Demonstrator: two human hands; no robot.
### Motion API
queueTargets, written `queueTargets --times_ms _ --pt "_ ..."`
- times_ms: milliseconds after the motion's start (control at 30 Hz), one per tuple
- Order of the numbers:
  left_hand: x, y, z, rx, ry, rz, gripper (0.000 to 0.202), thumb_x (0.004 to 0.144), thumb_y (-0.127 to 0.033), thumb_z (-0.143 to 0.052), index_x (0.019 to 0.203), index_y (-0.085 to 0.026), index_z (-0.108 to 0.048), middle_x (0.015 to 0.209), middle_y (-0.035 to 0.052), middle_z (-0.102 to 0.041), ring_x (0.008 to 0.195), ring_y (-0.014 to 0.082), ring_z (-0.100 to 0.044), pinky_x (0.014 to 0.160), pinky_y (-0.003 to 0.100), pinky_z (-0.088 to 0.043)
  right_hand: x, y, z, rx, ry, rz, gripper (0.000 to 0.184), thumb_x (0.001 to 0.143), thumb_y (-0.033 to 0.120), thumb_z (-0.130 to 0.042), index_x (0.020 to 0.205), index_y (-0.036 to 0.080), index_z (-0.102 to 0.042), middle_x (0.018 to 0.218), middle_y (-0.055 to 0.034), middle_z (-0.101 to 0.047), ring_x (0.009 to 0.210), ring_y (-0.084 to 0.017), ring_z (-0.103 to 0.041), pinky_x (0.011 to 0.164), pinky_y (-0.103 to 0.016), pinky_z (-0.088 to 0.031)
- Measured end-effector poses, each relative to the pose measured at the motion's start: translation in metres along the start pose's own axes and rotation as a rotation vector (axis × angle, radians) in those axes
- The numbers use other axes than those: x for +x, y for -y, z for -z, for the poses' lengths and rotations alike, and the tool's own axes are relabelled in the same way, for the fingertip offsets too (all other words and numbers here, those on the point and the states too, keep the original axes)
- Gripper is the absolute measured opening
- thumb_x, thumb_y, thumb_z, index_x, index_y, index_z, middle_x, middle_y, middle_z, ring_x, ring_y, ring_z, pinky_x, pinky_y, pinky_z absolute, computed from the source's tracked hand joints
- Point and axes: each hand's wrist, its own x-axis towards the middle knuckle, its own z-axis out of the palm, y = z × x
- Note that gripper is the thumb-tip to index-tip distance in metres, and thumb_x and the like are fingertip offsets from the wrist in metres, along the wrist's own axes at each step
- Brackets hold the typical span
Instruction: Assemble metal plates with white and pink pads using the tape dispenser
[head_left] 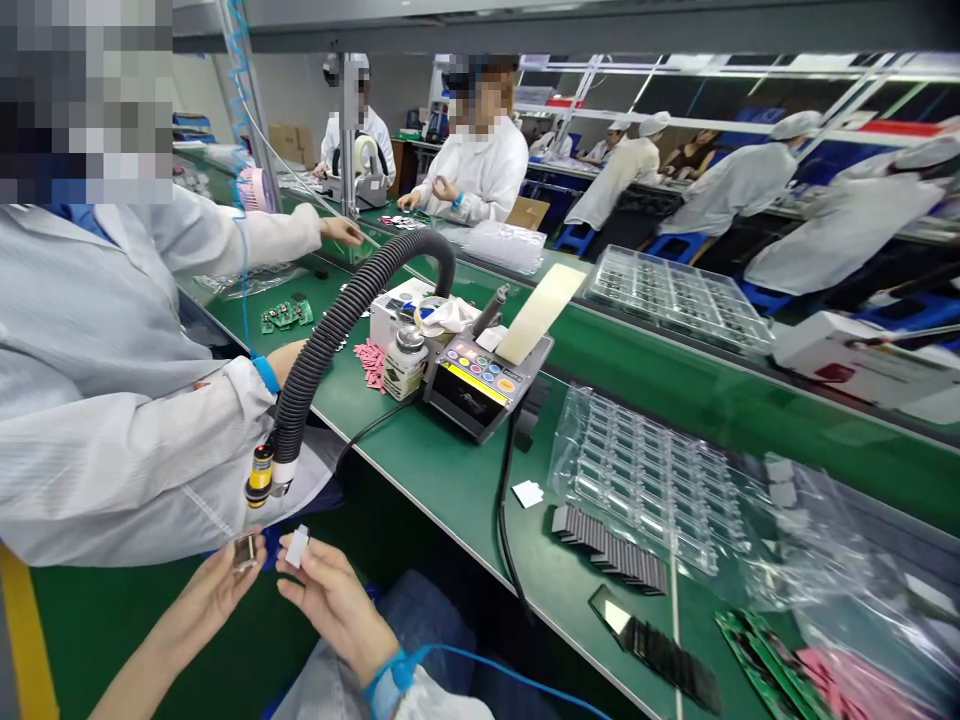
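Observation:
My left hand (210,592) pinches a small dark rectangular part with a shiny rim (244,552) between thumb and fingers. A small white rectangular piece (298,547) is held at the fingertips of my right hand (337,598), which wears a blue wrist strap (392,680) with a cord. The two hands are side by side, slightly apart, off the bench edge. Just above them hangs the yellow-and-black nozzle fitting (259,478) on the end of a black corrugated hose (330,325).
On the green bench (420,480) stand a tape dispenser (480,385) and a bottle (406,362). Farther right lie a clear tray (645,470), a row of grey blocks (611,550), dark plates (667,660) and circuit boards (772,660). A co-worker's sleeve (135,450) is close on the left.

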Motion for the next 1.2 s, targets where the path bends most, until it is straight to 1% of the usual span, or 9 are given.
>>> queueTargets --times_ms 100,233,300,433,600,733,800,1000,1200 --pt "0.000 0.019 -0.025 0.030 0.069 0.038 0.042 0.085 0.003 -0.050 0.124 -0.009 -0.056 0.085 0.0097 -0.077 0.075 0.0172 -0.073 0.068 0.022 -0.063 -0.043 0.020 0.001 0.017 0.001 0.034 0.042 0.061 0.033 -0.084 0.094 0.010 -0.070 0.080 -0.0042 -0.066 0.075 -0.010 -0.061 0.069 -0.020 -0.047" --pt "-0.029 0.044 -0.061 0.038 0.198 0.151 0.021 0.072 -0.007 -0.073 0.092 -0.012 -0.072 0.083 0.0073 -0.076 0.074 0.0178 -0.073 0.068 0.023 -0.062 -0.102 0.052 -0.008 0.049 0.019 0.160 0.049 0.059 0.033 -0.086 0.099 0.014 -0.067 0.080 -0.0029 -0.066 0.072 -0.010 -0.063 0.067 -0.019 -0.046" --pt "-0.050 0.055 -0.085 0.033 0.283 0.222 0.030 0.062 -0.021 -0.083 0.090 -0.016 -0.074 0.082 0.0050 -0.076 0.075 0.0180 -0.073 0.070 0.023 -0.062 -0.128 0.068 -0.011 0.061 0.043 0.293 0.049 0.062 0.037 -0.084 0.102 0.017 -0.063 0.078 -0.0019 -0.066 0.068 -0.009 -0.062 0.065 -0.019 -0.045" --pt "-0.087 0.078 -0.132 -0.006 0.475 0.303 0.035 0.059 -0.041 -0.082 0.089 -0.025 -0.075 0.082 0.0024 -0.074 0.086 0.0192 -0.072 0.075 0.025 -0.059 -0.171 0.093 -0.014 0.053 0.074 0.539 0.036 0.074 0.043 -0.074 0.098 0.021 -0.060 0.077 -0.0018 -0.065 0.066 -0.008 -0.058 0.062 -0.019 -0.041" --pt "-0.122 0.098 -0.171 0.060 0.638 0.316 0.039 0.058 -0.050 -0.080 0.090 -0.028 -0.075 0.086 0.0041 -0.073 0.081 0.0199 -0.070 0.070 0.029 -0.058 -0.217 0.107 -0.023 0.077 -0.034 0.618 0.033 0.074 0.046 -0.072 0.095 0.024 -0.060 0.072 0.0012 -0.059 0.061 -0.008 -0.051 0.057 -0.020 -0.036" --pt "-0.145 0.103 -0.194 0.120 0.681 0.298 0.043 0.047 -0.046 -0.086 0.085 -0.028 -0.075 0.081 0.0024 -0.074 0.080 0.0206 -0.070 0.077 0.031 -0.057 -0.234 0.111 -0.027 0.128 -0.033 0.654 0.031 0.072 0.049 -0.072 0.084 0.024 -0.059 0.066 0.0038 -0.051 0.055 -0.006 -0.043 0.058 -0.020 -0.035" --pt "-0.152 0.105 -0.204 0.114 0.678 0.285 0.042 0.047 -0.047 -0.086 0.083 -0.029 -0.075 0.079 0.0018 -0.075 0.080 0.0204 -0.070 0.076 0.030 -0.057 -0.238 0.112 -0.026 0.135 -0.038 0.662 0.030 0.073 0.049 -0.072 0.083 0.024 -0.058 0.066 0.0038 -0.050 0.054 -0.006 -0.040 0.057 -0.020 -0.033" --pt "-0.159 0.115 -0.219 0.121 0.630 0.295 0.041 0.046 -0.046 -0.087 0.080 -0.027 -0.074 0.080 0.0017 -0.076 0.079 0.0199 -0.071 0.072 0.027 -0.057 -0.243 0.114 -0.019 0.149 -0.030 0.698 0.029 0.075 0.048 -0.070 0.084 0.023 -0.058 0.067 0.0033 -0.050 0.052 -0.005 -0.037 0.058 -0.021 -0.033" --pt "-0.165 0.119 -0.230 0.087 0.681 0.243 0.035 0.046 -0.038 -0.089 0.076 -0.029 -0.074 0.075 -0.0039 -0.077 0.078 0.0146 -0.071 0.074 0.020 -0.055 -0.253 0.119 -0.019 0.110 -0.193 0.653 0.038 0.069 0.054 -0.073 0.078 0.022 -0.055 0.065 0.0023 -0.052 0.054 -0.007 -0.041 0.058 -0.022 -0.034"
